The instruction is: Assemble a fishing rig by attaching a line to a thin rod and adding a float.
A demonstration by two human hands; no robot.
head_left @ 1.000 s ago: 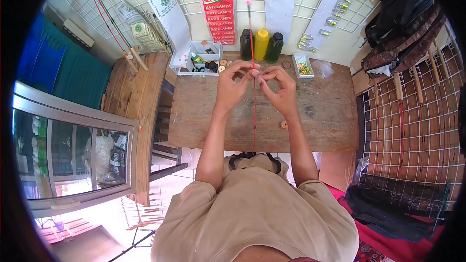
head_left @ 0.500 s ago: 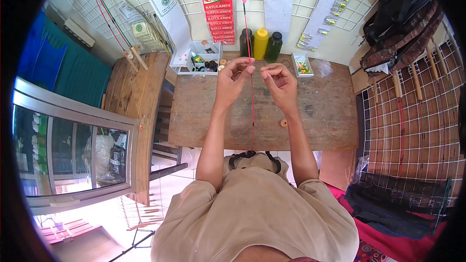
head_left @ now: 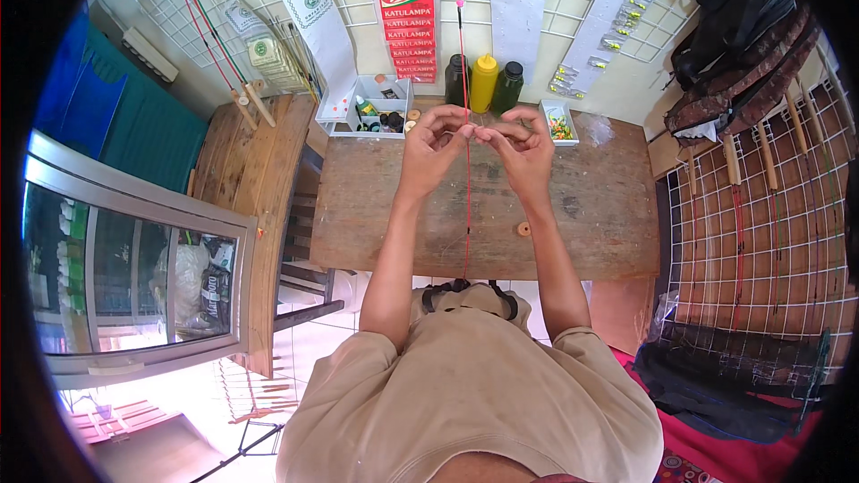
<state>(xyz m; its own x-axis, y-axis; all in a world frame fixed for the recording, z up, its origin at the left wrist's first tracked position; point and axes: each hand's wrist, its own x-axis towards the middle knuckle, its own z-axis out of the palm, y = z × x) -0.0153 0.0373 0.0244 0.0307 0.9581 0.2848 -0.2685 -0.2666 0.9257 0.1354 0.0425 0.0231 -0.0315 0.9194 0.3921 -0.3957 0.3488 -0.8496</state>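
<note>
A thin red fishing rod (head_left: 468,192) with a pink tip runs upright over the middle of the wooden table, its lower end toward my lap. My left hand (head_left: 431,145) pinches it between thumb and fingertips at about half its visible length. From the right, my right hand (head_left: 526,154) meets the left fingertips beside the rod, thumb and finger pressed together. What that pinch holds is too fine to make out. A faint thin line hangs close to the lower part of the rod.
A small wooden ring (head_left: 523,229) lies on the table (head_left: 385,215). Along the back stand a white box of small bottles (head_left: 367,133), a yellow squeeze bottle (head_left: 484,80), dark bottles (head_left: 509,87) and a tray of colourful small pieces (head_left: 559,123). Rods hang on the right-hand grid.
My right hand has moved left and its fingertips now meet those of my left hand at the rod. The left hand has barely shifted.
</note>
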